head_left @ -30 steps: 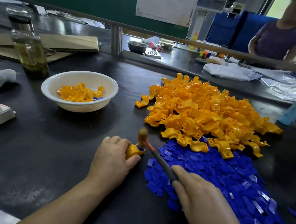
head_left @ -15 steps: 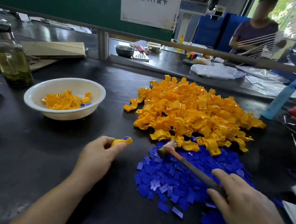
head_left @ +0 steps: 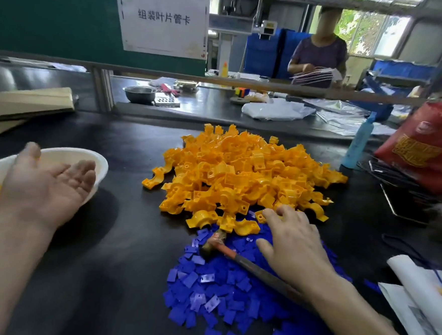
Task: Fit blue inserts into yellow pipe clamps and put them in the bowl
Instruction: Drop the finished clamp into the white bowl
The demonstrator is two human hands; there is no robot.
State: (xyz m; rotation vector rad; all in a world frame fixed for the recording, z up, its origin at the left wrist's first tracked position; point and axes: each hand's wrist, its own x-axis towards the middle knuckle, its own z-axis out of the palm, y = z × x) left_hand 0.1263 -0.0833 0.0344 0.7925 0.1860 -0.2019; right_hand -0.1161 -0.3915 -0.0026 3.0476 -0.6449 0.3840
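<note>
Left hand (head_left: 48, 184): palm up, fingers straight, empty, over the white bowl (head_left: 102, 161) at centre left. Right hand (head_left: 293, 243): palm down, fingers spread, gripping nothing, touching the lower edge of the yellow pipe clamps (head_left: 240, 174) pile, above blue inserts (head_left: 213, 292) and hammer (head_left: 214, 241). Bare black table (head_left: 126, 239) separates bowl from both piles.

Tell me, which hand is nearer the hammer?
Right. The right hand lies over the handle of the hammer; the left hand is well off to its left, open above the bowl.

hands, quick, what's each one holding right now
Left hand: open, palm up over the bowl, empty.
Right hand: open, fingertips on the yellow clamps.
</note>
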